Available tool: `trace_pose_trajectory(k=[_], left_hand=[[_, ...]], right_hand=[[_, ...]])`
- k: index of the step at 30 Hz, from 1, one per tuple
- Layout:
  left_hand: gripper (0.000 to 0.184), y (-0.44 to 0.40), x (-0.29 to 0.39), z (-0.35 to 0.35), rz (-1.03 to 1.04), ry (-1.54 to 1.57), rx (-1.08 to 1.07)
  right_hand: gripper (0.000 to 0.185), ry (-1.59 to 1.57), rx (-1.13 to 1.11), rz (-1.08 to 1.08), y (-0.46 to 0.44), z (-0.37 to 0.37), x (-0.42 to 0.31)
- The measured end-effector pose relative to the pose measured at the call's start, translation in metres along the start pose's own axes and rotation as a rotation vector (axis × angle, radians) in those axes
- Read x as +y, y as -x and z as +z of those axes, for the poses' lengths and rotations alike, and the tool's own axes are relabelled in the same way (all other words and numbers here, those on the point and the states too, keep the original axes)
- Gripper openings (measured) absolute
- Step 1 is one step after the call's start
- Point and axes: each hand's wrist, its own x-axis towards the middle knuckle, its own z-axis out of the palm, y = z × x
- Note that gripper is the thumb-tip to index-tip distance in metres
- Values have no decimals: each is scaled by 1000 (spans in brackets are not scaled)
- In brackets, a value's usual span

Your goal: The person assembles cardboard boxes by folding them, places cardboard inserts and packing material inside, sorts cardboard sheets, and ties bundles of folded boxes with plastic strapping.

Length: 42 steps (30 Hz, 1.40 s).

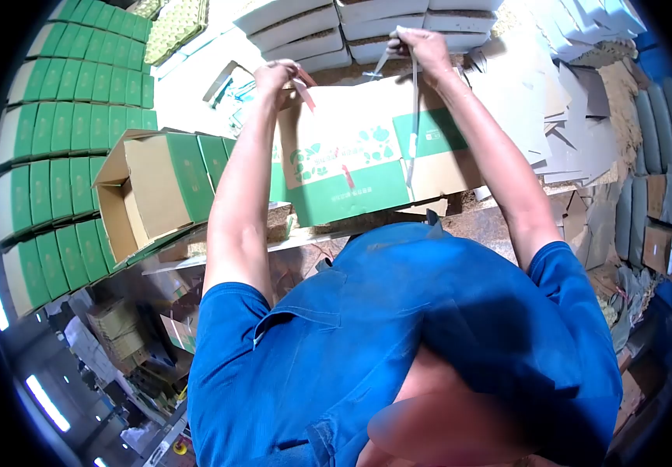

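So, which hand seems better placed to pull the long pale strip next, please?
Probably the right hand: the long pale strip runs down from it, while the left hand is at a reddish strip.

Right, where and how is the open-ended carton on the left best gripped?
Probably take the carton by its open rim, from the left: that mouth faces left with its edges bare, while the left forearm is to its right.

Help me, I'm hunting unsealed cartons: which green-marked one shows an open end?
The carton just left of the left forearm, between it and the stacked green cartons. Its hollow brown inside shows at one end; the stacked ones show no opening.
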Motion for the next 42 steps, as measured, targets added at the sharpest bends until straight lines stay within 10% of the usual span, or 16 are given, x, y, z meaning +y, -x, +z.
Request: trace_pose_trajectory(k=[7,9,11,13,17,19,21,24,29,31,39,42], left_hand=[[11,-28,96,-12,56,529,-115],[7,-10,152,-5,230,622,-324],[7,32,199,12,495,642,-598],[10,90,218,41,605,497,-405],[10,116,224,47,928,307,-386],[23,161,219,57,573,84,-309],[28,163,192,58,677,-78,-407],[41,184,145,66,460,250,-443],[22,218,104,53,209,363,-658],[27,226,108,33,79,277,-741],[19,252,110,11,383,-212,-447],[14,253,117,27,574,-118,-457]], right_hand=[[18,-202,-88,-422,2,28,-123],[20,252,-178,-639,4,39,-169],[21,403,-323,-606,17,60,-191],[22,699,-335,-430,32,82,-196],[27,-28,-502,-75,67,101,-150],[20,-220,-664,92,67,95,-131],[18,-109,-525,64,69,98,-125],[18,25,-699,5,85,96,-136],[24,626,-641,-323,98,90,-119],[26,794,-679,-85,117,95,-144],[43,1077,-416,-61,145,74,-176],[77,281,-814,-342,148,101,-137]])
